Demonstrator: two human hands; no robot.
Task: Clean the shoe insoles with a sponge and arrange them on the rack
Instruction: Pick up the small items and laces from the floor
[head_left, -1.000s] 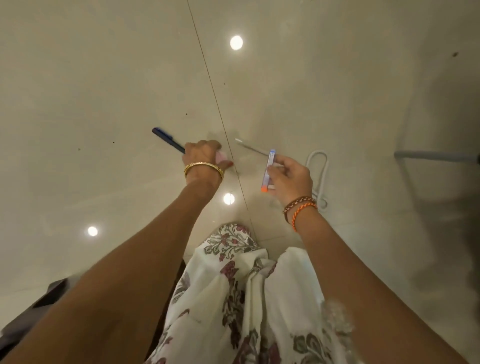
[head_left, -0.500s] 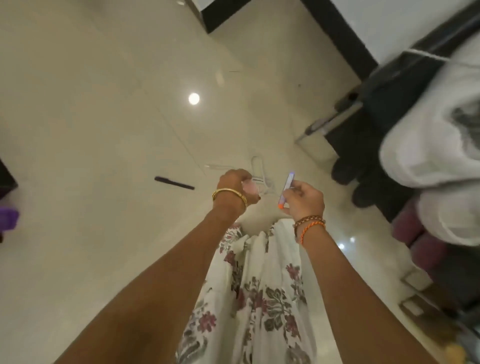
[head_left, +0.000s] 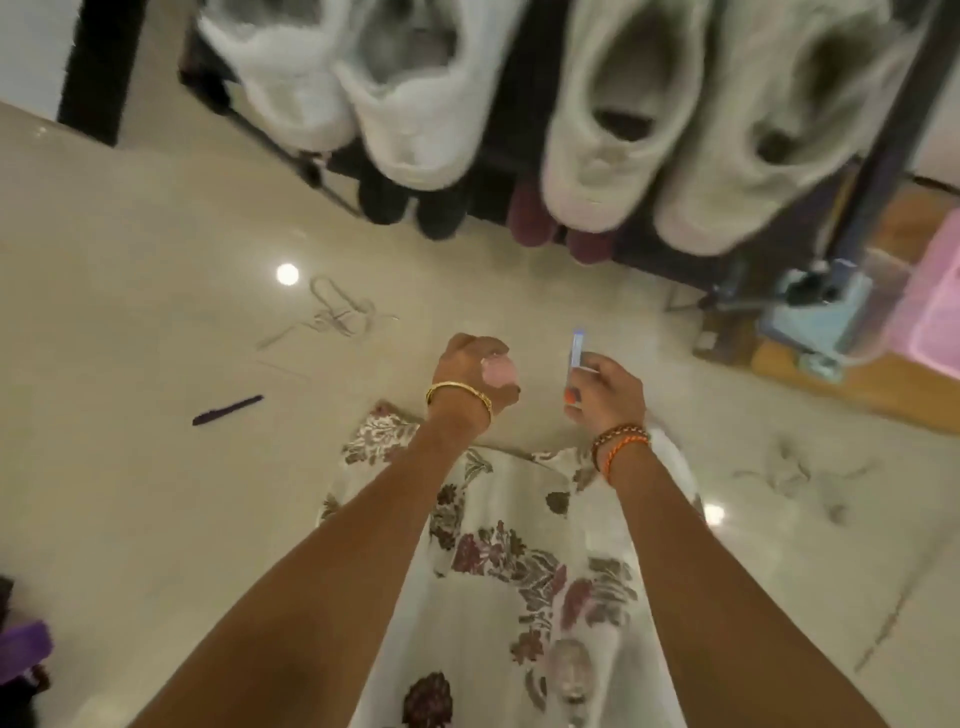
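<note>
I am holding both hands out in front of me, above the shiny floor (head_left: 130, 493). My left hand (head_left: 475, 371) is curling its grip around a small pink thing (head_left: 497, 370), soft looking; the picture is too blurred for me to say if it is the sponge. My right hand (head_left: 608, 387) is pinching a thin white stick (head_left: 575, 358) with an orange end at the bottom and a bluish end at the top, and it is standing nearly upright between my fingers.

Ahead of me the dark rack (head_left: 878, 156) is carrying 4 pale shoes (head_left: 597, 156) on its upper level, heels toward me, and I am seeing darker shoes below them. I cannot make out any insole in this blurred view.

On the floor a white lace (head_left: 337, 317) is lying to the left of my hands, and a dark pen (head_left: 228, 410) is lying further left, apart from it. More laces (head_left: 800, 478) are lying on the floor at my right side. A pink box (head_left: 935, 322) is standing beside the rack at the right edge.
</note>
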